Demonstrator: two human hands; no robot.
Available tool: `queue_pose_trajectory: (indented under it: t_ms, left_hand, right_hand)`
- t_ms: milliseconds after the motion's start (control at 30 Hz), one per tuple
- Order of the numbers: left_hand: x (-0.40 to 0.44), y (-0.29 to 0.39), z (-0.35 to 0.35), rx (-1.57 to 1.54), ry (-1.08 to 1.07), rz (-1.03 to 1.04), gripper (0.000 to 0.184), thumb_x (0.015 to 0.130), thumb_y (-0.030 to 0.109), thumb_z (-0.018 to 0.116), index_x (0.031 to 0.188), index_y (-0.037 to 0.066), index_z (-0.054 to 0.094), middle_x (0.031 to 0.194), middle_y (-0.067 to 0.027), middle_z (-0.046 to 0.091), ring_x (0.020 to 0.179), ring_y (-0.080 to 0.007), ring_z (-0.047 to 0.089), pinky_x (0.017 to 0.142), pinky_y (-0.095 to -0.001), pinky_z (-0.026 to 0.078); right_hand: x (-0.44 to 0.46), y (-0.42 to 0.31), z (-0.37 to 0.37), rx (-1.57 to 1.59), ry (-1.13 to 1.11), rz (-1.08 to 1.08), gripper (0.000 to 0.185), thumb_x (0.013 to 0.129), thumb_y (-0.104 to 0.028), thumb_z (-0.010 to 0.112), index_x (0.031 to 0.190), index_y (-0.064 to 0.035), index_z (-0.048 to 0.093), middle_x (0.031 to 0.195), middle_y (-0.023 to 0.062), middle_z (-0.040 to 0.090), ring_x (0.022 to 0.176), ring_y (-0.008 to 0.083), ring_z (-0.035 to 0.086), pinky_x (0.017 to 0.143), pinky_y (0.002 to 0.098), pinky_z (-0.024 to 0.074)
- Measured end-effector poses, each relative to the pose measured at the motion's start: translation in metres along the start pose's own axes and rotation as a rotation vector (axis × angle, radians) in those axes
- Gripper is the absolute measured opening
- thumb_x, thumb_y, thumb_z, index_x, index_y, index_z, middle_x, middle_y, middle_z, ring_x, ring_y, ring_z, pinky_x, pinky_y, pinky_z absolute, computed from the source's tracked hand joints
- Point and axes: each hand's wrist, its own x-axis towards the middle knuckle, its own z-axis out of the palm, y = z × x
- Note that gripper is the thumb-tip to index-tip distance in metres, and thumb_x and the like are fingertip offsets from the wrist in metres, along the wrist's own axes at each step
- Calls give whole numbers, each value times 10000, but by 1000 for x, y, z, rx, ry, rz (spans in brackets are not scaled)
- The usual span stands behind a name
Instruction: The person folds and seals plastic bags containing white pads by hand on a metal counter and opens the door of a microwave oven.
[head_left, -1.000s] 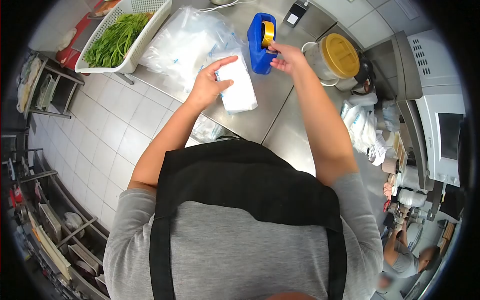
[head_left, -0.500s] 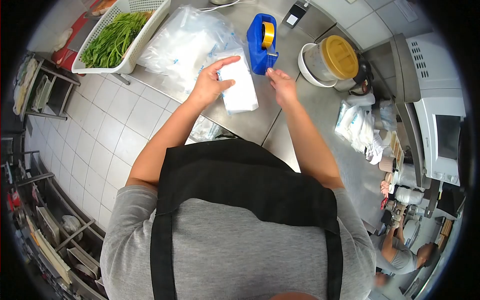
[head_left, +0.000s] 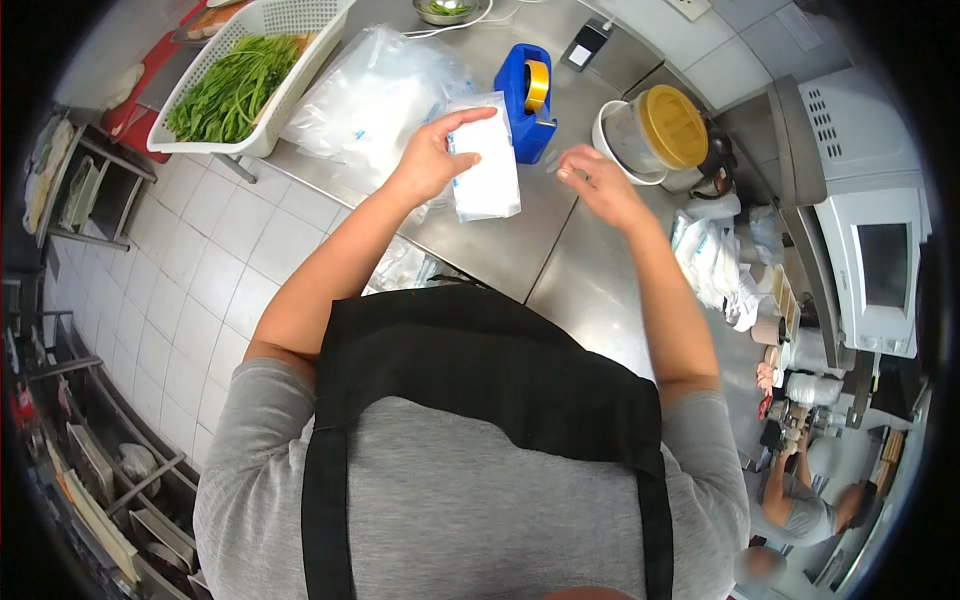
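Observation:
My left hand (head_left: 432, 162) is closed on the edge of a white packet (head_left: 488, 180) in clear plastic, thumb and forefinger lying across its face. The packet is held over the steel counter. Just right of it stands a blue tape dispenser (head_left: 522, 130) with a roll of yellowish tape (head_left: 537, 86). My right hand (head_left: 603, 188) is beside the dispenser, fingertips pinched on a short clear piece of tape (head_left: 553, 160). A heap of clear plastic bags (head_left: 370, 95) lies left of the packet.
A white basket (head_left: 262, 142) of green leafy vegetables (head_left: 235, 88) stands at the left. To the right are a yellow-lidded tub (head_left: 672, 125) in a white bowl (head_left: 645, 178), more plastic bags (head_left: 708, 260) and a microwave (head_left: 880, 270). Another person (head_left: 805, 510) is at the far right.
My right hand has moved right, away from the dispenser's cutting end, with a short piece of tape. My left hand and the packet have shifted slightly right.

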Motion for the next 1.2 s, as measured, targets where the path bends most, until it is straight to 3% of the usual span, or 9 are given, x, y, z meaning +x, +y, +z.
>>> queue_pose_trajectory:
  t_ms: [167, 300, 467, 600, 633, 733, 867, 1067, 1200]
  left_hand:
    - [13, 1, 18, 69, -62, 47, 570, 762, -139, 574, 1300, 49, 546, 1295, -46, 551, 1117, -106, 528, 928, -247, 454]
    - [16, 4, 38, 222, -62, 135, 580, 734, -117, 602, 1256, 137, 599, 1230, -106, 593, 1090, -199, 580, 930, -296, 467]
    - [8, 29, 61, 372, -106, 282, 557, 729, -99, 604, 1239, 125, 600, 1258, -122, 589, 1163, -251, 562, 985, -331, 439]
    - [4, 26, 66, 265, -184, 204, 588, 729, -114, 583, 1279, 94, 580, 1247, -97, 594, 1075, -143, 564, 900, -263, 449]
    - [4, 25, 65, 229, -189, 162, 586, 726, -106, 592, 1275, 100, 581, 1255, -102, 592, 1107, -175, 563, 930, -277, 441]
    - [4, 19, 62, 169, -190, 82, 583, 719, -86, 610, 1266, 115, 581, 1272, -114, 587, 1169, -239, 561, 988, -303, 425]
    - [7, 4, 67, 282, -125, 101, 584, 713, -73, 615, 1263, 120, 584, 1273, -118, 586, 1166, -238, 563, 984, -300, 425]
    - [9, -7, 111, 275, -182, 171, 581, 713, -65, 609, 1263, 121, 587, 1267, -122, 590, 1153, -231, 569, 967, -301, 430]
    - [11, -1, 131, 200, -337, 173, 603, 736, -114, 602, 1312, 48, 535, 1339, -87, 535, 1213, -152, 494, 997, -284, 401]
  right_hand:
    - [-13, -73, -60, -224, -42, -215, 247, 874, -277, 629, 782, -50, 597, 928, 68, 585, 905, 276, 552, 820, 375, 436]
    - [-23, -98, -62, -261, 3, -241, 263, 851, -325, 647, 767, -78, 612, 854, 43, 579, 855, 260, 544, 795, 369, 422]
    - [-27, -69, -33, -429, 58, -31, 333, 812, -404, 668, 738, -87, 602, 802, 41, 567, 817, 250, 541, 765, 378, 413]
    - [-30, -56, -25, -351, 41, 279, 398, 786, -448, 699, 744, -67, 588, 776, 78, 583, 763, 271, 567, 683, 395, 437]
    - [-32, -58, -26, -293, 52, 360, 397, 785, -442, 706, 751, -64, 590, 772, 86, 586, 745, 273, 570, 661, 395, 441]
    - [-54, -29, -22, -8, 364, 284, 346, 779, -366, 744, 737, -54, 601, 748, 100, 599, 698, 252, 574, 609, 364, 446]
    - [-89, -46, -9, -138, 834, 410, 215, 762, -228, 772, 731, -48, 659, 725, 82, 614, 661, 211, 569, 628, 322, 464]
    - [-95, -80, 48, -116, 857, 508, 202, 792, -232, 754, 849, -46, 699, 704, 42, 632, 619, 163, 568, 606, 302, 463]
    - [-110, -48, 50, 916, 703, 699, 168, 822, -197, 736, 826, -35, 691, 744, -5, 649, 670, 96, 569, 636, 255, 444]
